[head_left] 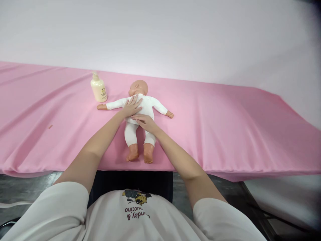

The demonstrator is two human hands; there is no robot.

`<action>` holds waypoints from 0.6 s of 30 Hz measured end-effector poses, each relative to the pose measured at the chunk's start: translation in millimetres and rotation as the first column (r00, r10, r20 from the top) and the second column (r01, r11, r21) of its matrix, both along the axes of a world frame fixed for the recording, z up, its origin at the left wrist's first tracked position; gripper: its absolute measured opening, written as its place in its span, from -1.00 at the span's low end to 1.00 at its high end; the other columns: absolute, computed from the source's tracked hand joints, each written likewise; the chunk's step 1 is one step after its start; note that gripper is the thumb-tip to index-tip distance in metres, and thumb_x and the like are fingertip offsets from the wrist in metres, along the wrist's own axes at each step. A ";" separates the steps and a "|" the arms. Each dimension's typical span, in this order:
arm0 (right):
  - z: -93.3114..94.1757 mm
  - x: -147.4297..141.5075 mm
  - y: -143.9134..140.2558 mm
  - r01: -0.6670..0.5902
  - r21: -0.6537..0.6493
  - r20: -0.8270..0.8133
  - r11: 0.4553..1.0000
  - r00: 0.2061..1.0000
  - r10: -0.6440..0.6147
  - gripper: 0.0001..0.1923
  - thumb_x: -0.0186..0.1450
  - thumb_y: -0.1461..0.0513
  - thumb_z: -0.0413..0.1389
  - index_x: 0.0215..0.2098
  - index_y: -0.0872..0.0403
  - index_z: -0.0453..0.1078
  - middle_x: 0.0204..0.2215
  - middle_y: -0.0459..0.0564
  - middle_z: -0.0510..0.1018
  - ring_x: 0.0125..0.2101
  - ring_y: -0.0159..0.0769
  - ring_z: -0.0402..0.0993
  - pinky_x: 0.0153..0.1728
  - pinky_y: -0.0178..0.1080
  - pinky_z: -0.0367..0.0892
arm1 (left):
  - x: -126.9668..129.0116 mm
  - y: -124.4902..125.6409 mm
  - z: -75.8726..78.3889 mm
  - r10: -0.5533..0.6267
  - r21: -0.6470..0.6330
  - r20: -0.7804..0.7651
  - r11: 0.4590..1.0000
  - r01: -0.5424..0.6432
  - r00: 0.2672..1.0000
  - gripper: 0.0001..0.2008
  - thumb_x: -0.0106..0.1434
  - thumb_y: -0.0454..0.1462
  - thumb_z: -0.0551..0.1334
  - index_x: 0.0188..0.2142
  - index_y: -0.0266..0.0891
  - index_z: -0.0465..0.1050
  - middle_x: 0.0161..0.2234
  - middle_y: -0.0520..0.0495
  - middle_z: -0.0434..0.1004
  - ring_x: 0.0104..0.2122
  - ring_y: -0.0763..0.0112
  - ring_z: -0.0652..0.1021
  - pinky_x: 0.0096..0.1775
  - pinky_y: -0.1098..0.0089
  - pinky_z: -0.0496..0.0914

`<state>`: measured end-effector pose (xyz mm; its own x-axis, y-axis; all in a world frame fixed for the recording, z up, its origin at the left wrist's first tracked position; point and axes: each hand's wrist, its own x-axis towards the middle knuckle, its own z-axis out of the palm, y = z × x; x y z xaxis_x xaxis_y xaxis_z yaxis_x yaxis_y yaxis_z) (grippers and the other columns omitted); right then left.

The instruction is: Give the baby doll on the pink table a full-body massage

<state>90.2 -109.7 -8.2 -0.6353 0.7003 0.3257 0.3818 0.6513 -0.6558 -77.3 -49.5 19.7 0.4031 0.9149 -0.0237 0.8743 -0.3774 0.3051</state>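
Pink cloth [215, 127] could ruck if the left hand [132, 107], fingers spread, or right hand [147, 123], laid flat, fingers together, pushes the doll [147, 106] beneath them sideways.

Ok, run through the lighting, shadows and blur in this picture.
In the head view, light is bright and soft on the white wall, but the top-right corner is dark; same view, soft shadows on the pink cloth around the doll's legs; also there, the bottle has unreadable small print and a hazy pump.
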 end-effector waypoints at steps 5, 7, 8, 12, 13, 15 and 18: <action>-8.5 10.6 6.0 0.149 0.042 -0.068 0.988 0.987 -0.146 -0.50 0.48 0.09 -0.12 0.12 0.15 0.53 0.16 0.15 0.58 0.26 -0.24 0.42 0.38 -0.13 0.20 | -7.5 6.3 -13.9 -0.046 0.044 0.065 0.998 0.044 0.997 -0.32 0.52 0.01 -0.15 0.52 -0.16 -0.20 0.55 -0.11 -0.46 0.53 0.09 -0.26 0.44 -0.08 -0.21; -14.7 13.6 12.2 0.237 0.064 -0.036 0.969 0.971 -0.235 -0.45 0.47 0.04 -0.11 0.24 0.13 0.44 0.27 0.15 0.48 0.34 -0.19 0.31 0.42 -0.07 0.13 | -8.0 10.7 -19.9 -0.056 0.047 0.080 0.998 0.053 0.995 -0.34 0.52 -0.04 -0.16 0.52 -0.16 -0.17 0.55 -0.12 -0.43 0.52 0.06 -0.25 0.44 -0.11 -0.22; -18.4 15.1 16.2 0.272 0.066 -0.017 0.960 0.962 -0.272 -0.40 0.47 0.00 -0.10 0.31 0.13 0.36 0.34 0.16 0.39 0.39 -0.15 0.23 0.45 -0.03 0.08 | -7.5 12.5 -22.5 -0.059 0.046 0.085 0.997 0.056 0.995 -0.35 0.53 -0.06 -0.16 0.52 -0.16 -0.16 0.55 -0.13 -0.41 0.52 0.05 -0.25 0.44 -0.13 -0.22; -33.3 21.5 38.5 0.358 0.007 0.079 0.934 0.931 -0.357 -0.18 0.46 -0.16 -0.15 0.50 0.15 0.04 0.51 0.12 0.01 0.53 -0.05 -0.18 0.52 0.12 -0.23 | -3.7 14.5 -29.3 -0.071 0.074 0.091 0.995 0.065 0.993 -0.35 0.51 -0.11 -0.11 0.52 -0.22 -0.12 0.54 -0.18 -0.35 0.52 0.04 -0.23 0.44 -0.13 -0.22; -36.4 23.2 45.2 0.374 -0.024 0.094 0.927 0.924 -0.370 -0.14 0.45 -0.20 -0.17 0.52 0.14 -0.02 0.53 0.10 -0.06 0.54 -0.05 -0.26 0.52 0.13 -0.28 | -3.3 14.4 -30.3 -0.082 0.077 0.093 0.994 0.075 0.992 -0.34 0.51 -0.11 -0.09 0.52 -0.24 -0.12 0.54 -0.19 -0.33 0.52 0.03 -0.23 0.44 -0.14 -0.23; -40.6 26.4 58.5 0.402 -0.097 0.096 0.910 0.914 -0.394 -0.07 0.43 -0.26 -0.23 0.54 0.12 -0.12 0.55 0.04 -0.20 0.55 -0.06 -0.39 0.52 0.13 -0.32 | -4.4 14.7 -31.4 -0.139 0.063 0.122 0.989 0.132 0.983 -0.32 0.49 -0.09 -0.05 0.51 -0.25 -0.11 0.54 -0.18 -0.25 0.52 0.01 -0.23 0.43 -0.17 -0.29; -39.5 29.0 75.5 0.449 -0.161 0.101 0.879 0.893 -0.438 -0.02 0.42 -0.30 -0.33 0.55 0.14 -0.21 0.55 0.01 -0.29 0.54 -0.09 -0.47 0.53 0.08 -0.34 | -10.1 15.7 -29.8 -0.272 0.021 0.247 0.961 0.275 0.930 -0.37 0.47 -0.07 0.01 0.47 -0.14 0.08 0.49 -0.10 0.03 0.52 0.03 -0.13 0.40 -0.22 -0.46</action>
<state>119.3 -34.2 -47.7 -0.2591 0.9552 0.1432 0.6452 0.2815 -0.7103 -87.4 -33.8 -10.1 0.6326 0.7686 0.0952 0.6355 -0.5854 0.5035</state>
